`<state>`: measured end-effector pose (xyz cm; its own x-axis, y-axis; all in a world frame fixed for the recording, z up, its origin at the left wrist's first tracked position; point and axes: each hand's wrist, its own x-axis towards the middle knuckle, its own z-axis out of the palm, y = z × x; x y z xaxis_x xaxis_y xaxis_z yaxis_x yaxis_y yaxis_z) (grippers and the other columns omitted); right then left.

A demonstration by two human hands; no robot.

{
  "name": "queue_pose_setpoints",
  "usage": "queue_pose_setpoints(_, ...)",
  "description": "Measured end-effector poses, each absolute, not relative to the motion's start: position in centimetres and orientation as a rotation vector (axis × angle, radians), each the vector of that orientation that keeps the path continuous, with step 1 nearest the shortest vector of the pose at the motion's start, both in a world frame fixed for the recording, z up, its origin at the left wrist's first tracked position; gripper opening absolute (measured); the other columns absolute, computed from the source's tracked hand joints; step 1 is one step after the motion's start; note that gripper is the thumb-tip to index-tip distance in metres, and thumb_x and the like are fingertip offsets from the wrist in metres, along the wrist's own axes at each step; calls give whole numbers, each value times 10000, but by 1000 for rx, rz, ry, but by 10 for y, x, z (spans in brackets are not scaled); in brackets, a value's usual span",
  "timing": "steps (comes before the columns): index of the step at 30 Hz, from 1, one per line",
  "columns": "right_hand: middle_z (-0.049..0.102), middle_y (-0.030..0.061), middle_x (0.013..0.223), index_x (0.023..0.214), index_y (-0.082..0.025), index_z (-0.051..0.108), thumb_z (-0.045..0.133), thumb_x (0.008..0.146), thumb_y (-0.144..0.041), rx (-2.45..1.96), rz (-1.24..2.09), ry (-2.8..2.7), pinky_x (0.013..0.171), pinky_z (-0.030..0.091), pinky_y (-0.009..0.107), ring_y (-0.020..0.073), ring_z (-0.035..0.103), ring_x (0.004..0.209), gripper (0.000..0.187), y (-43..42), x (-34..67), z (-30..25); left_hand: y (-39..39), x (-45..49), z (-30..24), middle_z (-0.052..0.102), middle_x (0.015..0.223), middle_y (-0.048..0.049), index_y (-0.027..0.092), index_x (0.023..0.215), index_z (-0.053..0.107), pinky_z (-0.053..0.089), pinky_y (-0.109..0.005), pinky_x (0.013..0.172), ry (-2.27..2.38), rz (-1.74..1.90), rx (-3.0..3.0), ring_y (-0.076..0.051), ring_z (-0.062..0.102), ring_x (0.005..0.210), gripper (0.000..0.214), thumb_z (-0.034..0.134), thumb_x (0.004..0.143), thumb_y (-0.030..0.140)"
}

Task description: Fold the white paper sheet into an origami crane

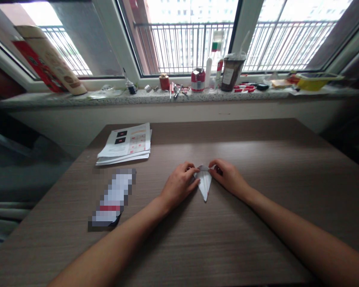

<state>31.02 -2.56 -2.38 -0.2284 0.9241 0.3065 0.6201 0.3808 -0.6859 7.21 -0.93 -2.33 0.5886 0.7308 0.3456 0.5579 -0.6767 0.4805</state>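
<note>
A small piece of folded white paper [205, 186] lies on the brown table, its narrow point turned towards me. My left hand [181, 181] pinches its upper left side, with the thumb lower down along the left edge. At the upper right corner, the fingers of my right hand [227, 175] are closed on the same paper. The top part between both hands looks greyish and partly raised; fingertips hide its two corners.
Left of my hands lies a phone [115, 197] with a blurred screen. A stack of printed sheets [127, 144] sits behind it on the wooden table [257, 239]. Along the windowsill [155, 97] stand a red can [198, 79], a lidded cup [231, 72] and a yellow container [312, 82].
</note>
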Motion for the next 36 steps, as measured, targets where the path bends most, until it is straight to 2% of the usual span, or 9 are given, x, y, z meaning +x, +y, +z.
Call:
queue_pose_setpoints(7,600,86,1103,1128,-209,681,638,957,-250,-1247,562,-1999,716,537,321,151,609,734,181,-29,311,-22,-9,73,-22,646,1274,-90,206,1242,656,491,-447,1064,1038,707,2553,-275,603,1184,282,658,963,249)
queue_pose_setpoints(13,664,113,1108,1130,-219,724,623,976,-244,-1172,474,-2139,917,534,421,259,642,1043,185,-29,311,-23,-9,72,-21,653,1280,-96,206,1258,648,483,-450,1067,1034,702,2553,-275,601,1191,296,651,968,266)
queue_pose_setpoints(23,655,127,1138,1178,-198,715,630,978,-244,-1159,444,-2177,939,532,440,262,624,1057,222,-27,313,-30,-10,72,-20,645,1277,-99,192,1274,634,481,-451,1069,1046,663,2590,-273,591,1189,297,621,992,286)
queue_pose_setpoints(28,640,125,1166,1220,-219,701,640,974,-264,-1160,438,-2190,967,528,452,266,621,1090,257,-28,314,-30,-13,71,-17,616,1323,-103,195,1317,605,469,-452,1088,1056,649,2595,-280,572,1219,375,653,971,332)
queue_pose_setpoints(36,626,125,1166,1251,-226,685,635,973,-250,-1143,438,-2205,958,531,453,265,617,1082,283,-26,315,-31,-13,71,-19,606,1338,-102,215,1330,597,460,-464,1095,1052,640,2586,-284,564,1237,385,655,966,328)
